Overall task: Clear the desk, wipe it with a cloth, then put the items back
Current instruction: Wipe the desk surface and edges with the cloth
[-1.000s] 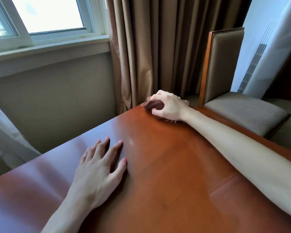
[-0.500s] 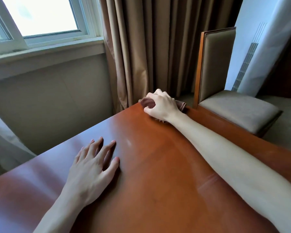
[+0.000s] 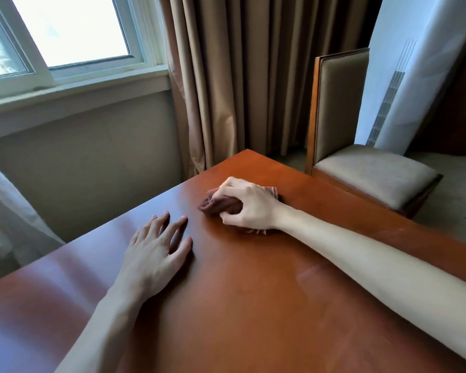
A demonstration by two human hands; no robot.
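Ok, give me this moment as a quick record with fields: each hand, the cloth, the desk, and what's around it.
left hand: left hand lies flat on the desk, fingers spread, holding nothing
right hand: right hand grips the bunched cloth and presses it on the desk
cloth: dark brown cloth, crumpled, partly hidden under the hand
desk: reddish wooden desk, glossy; no other items visible on it
stage: wiping; items not yet put back
surroundings: padded chair beyond the far right edge, curtain, window
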